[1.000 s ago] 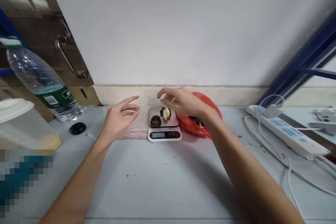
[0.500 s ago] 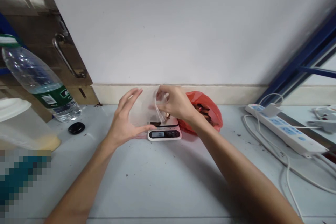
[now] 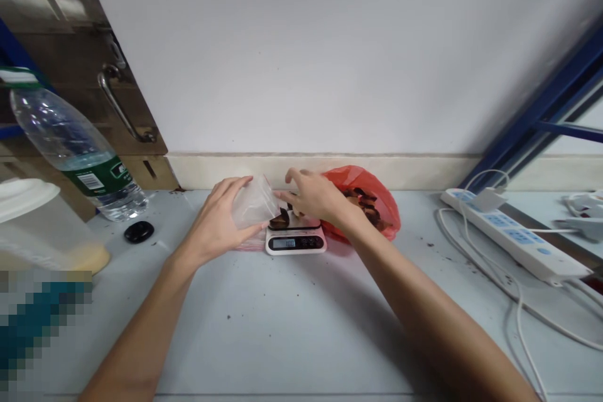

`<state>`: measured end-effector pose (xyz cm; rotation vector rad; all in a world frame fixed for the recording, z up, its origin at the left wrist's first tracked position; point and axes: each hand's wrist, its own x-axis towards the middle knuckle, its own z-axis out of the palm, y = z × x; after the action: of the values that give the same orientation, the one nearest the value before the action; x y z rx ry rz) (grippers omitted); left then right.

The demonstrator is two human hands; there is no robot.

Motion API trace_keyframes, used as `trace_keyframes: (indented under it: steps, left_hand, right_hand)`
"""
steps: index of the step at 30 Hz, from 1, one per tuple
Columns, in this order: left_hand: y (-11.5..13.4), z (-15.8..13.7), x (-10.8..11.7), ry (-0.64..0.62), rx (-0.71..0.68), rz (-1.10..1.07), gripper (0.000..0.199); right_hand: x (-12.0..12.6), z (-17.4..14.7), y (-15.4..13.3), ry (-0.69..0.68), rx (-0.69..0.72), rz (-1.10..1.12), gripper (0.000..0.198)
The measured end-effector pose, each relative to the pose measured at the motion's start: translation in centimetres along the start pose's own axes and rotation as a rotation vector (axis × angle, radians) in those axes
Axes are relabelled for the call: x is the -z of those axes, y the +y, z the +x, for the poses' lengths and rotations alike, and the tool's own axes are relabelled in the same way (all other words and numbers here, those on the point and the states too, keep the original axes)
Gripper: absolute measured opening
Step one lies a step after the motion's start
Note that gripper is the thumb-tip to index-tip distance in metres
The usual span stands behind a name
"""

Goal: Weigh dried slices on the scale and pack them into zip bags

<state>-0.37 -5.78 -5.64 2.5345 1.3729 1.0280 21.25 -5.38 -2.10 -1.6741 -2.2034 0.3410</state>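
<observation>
A clear plastic bag (image 3: 254, 202) is tilted sideways in my left hand (image 3: 214, 220), whose fingers and thumb curve round it. Its mouth faces right, over a small white digital scale (image 3: 296, 242) with a lit display. Dark brown and pale dried slices (image 3: 279, 218) lie on the scale's plate. Just above them, my right hand (image 3: 315, 193) reaches in from the right, fingers apart near the bag's mouth, and I see nothing held in it. Behind my right wrist, a red plastic bag (image 3: 391, 201) stands wide at the top with more brown slices (image 3: 366, 201) inside.
On the left are a large water bottle (image 3: 97, 169), a white-lidded tub (image 3: 42, 232) and a black round cap (image 3: 139, 232). A white power strip (image 3: 518, 232) with trailing cables lies on the right. Other thin plastic bags (image 3: 252, 242) lie beside the scale. A wall rises behind.
My right hand has let go of the clear bag's edge and moved slightly right and down over the scale. My left hand has closed in on the bag, which now tilts toward the scale.
</observation>
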Motion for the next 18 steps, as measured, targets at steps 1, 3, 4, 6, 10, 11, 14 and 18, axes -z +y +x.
trace_keyframes:
  steps: [1,3,4,6,10,11,14,18]
  left_hand:
    - [-0.2,0.0,0.0,-0.007,0.002,0.011,0.069]
    - [-0.5,0.0,0.0,-0.017,0.016,0.034,0.068]
    - [-0.6,0.0,0.0,-0.022,0.031,0.045,0.069]
    - [-0.7,0.0,0.2,-0.042,0.074,0.064,0.075]
    - [-0.4,0.1,0.3,-0.077,0.163,0.056,0.082]
    - [-0.3,0.1,0.3,-0.08,0.176,0.052,0.081]
    - [-0.1,0.1,0.2,-0.073,0.179,0.063,0.077]
    - [-0.2,0.2,-0.1,-0.079,0.146,0.081,0.065]
  right_hand:
    - [-0.3,0.2,0.2,-0.051,-0.006,-0.028,0.043]
    - [-0.9,0.5,0.6,-0.122,0.016,-0.042,0.044]
    - [-1.0,0.6,0.7,-0.141,0.025,-0.044,0.042]
    - [-1.2,0.6,0.8,-0.154,0.015,-0.052,0.042]
    - [-1.0,0.1,0.3,-0.21,-0.045,-0.073,0.057]
    - [-0.9,-0.1,0.1,-0.238,-0.053,-0.077,0.06]
    - [-0.7,-0.4,-0.5,-0.286,-0.045,-0.097,0.059]
    - [-0.7,-0.2,-0.5,-0.293,-0.01,-0.117,0.04]
